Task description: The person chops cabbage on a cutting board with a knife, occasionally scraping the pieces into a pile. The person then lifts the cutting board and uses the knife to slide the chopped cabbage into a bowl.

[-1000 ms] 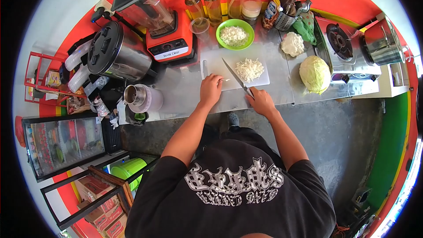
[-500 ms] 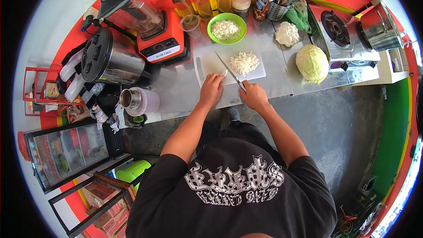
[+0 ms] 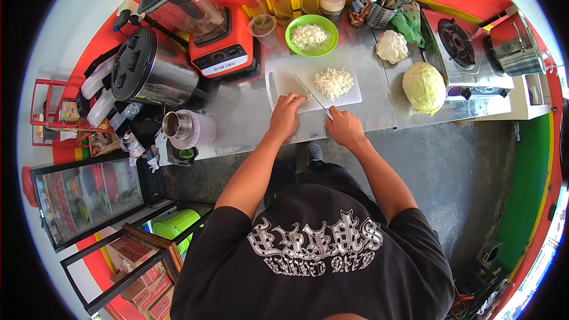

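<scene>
Right hand [image 3: 345, 127] clamped on knife [image 3: 310, 90], left hand [image 3: 285, 115] grip unclear, shreds [image 3: 333, 83] beside knife, green bowl [image 3: 312, 53] behind cutting board [image 3: 284, 73], cabbage [image 3: 424, 88] right

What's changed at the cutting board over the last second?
The left hand has edged rightward, closer to the knife. Nothing visibly taken up or let go: the right hand still grips the knife. The shredded pile, green bowl and cutting board stayed put.

Black T-shirt [image 3: 317, 284], white blackletter lettering [image 3: 315, 242]
</scene>
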Motion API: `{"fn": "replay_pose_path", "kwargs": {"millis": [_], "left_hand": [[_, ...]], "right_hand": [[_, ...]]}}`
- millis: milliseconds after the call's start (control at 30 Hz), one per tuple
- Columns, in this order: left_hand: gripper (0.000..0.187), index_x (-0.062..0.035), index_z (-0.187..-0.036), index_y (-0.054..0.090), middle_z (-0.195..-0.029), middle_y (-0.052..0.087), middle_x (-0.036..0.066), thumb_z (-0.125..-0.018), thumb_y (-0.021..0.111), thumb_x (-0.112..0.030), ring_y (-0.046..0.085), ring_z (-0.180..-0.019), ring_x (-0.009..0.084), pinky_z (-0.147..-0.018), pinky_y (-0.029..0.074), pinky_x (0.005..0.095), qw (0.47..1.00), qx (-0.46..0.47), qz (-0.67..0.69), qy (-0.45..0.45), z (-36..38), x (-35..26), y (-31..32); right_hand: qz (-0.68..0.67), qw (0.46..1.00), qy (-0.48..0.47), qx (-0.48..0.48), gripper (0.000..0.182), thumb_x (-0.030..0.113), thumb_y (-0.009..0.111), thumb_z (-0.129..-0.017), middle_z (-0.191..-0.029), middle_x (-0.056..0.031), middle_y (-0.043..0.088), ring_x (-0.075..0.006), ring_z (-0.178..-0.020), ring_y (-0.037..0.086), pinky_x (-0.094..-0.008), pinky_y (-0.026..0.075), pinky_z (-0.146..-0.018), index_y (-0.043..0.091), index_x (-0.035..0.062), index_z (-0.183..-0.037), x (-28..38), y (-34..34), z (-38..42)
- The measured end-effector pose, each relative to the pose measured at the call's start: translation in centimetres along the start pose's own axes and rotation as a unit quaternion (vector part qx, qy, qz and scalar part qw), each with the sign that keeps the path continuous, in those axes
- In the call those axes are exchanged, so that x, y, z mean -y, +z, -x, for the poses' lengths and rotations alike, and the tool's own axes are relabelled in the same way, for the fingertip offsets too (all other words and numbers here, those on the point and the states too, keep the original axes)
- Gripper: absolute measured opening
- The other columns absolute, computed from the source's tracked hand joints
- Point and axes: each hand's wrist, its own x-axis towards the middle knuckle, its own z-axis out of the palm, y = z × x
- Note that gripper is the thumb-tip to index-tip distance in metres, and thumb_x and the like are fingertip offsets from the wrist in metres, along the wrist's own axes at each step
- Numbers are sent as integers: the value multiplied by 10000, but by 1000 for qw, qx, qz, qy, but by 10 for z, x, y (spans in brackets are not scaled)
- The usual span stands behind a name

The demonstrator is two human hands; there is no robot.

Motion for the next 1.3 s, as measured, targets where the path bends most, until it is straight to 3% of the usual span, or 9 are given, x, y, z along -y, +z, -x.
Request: {"fn": "replay_pose_path", "kwargs": {"millis": [100,400,467,633,700,900,1000,1233,1300], "left_hand": [[402,-78,-1209,695,-1159,626,71,-860,570,78,559,-1067,316,-962,489,395,1000,12,-8,-7,-3,-4,-4],[500,-110,-1215,711,-1157,634,50,-790,564,107,581,-1057,307,-921,529,400,993,75,-93,-11,-10,-12,-7],[439,-122,-1156,731,-1115,639,52,-809,551,78,597,-1046,306,-900,549,402,991,67,-120,-1,-9,-13,-7],[486,-121,-1190,714,-1135,633,40,-788,559,103,597,-1015,304,-888,548,400,987,82,-136,-3,-10,-11,-4],[491,-128,-1193,713,-1132,632,37,-786,563,101,600,-1006,303,-880,550,399,986,80,-144,6,-10,-11,-3],[411,-143,-1147,744,-1065,643,40,-823,571,41,601,-1000,291,-874,547,392,988,58,-146,2,-11,-10,2],[333,-147,-1105,760,-1048,648,35,-854,576,-29,610,-1000,270,-862,559,385,988,50,-148,11,-9,-4,2],[300,-158,-1107,771,-1024,640,25,-868,618,-64,599,-969,267,-864,551,379,994,23,-99,26,-9,7,6],[274,-149,-1097,773,-1019,636,26,-868,639,-81,596,-961,267,-861,546,377,996,14,-85,31,-7,5,6]], "right_hand": [[35,999,-5,22,301,290,600,-964,-913,-260,699,-480,-866,678,-575,532,-777,544,23,-1092,1,-4,3],[98,993,29,60,248,257,521,-1013,-880,-229,718,-426,-848,718,-529,575,-740,486,15,-1054,8,16,3],[93,994,28,54,244,250,525,-1009,-890,-227,721,-423,-861,720,-525,577,-745,484,17,-1063,5,23,-4],[114,992,5,60,230,233,534,-999,-913,-222,729,-415,-888,726,-518,582,-750,482,23,-1075,12,7,-8],[177,984,-33,5,167,200,506,-1003,-848,-188,739,-365,-819,746,-471,599,-695,519,35,-1019,9,9,-7],[85,994,29,58,207,173,554,-966,-928,-223,733,-406,-898,731,-503,587,-760,513,1,-1074,16,21,-18],[145,987,-2,62,128,105,542,-947,-915,-201,742,-374,-870,744,-465,602,-724,519,18,-1038,17,12,-19],[124,991,3,53,139,109,538,-949,-954,-211,740,-379,-880,743,-474,599,-747,518,19,-1053,14,25,-24],[93,993,10,72,290,274,560,-1005,-950,-227,729,-402,-904,726,-510,582,-771,481,10,-1095,12,24,-29]]}}
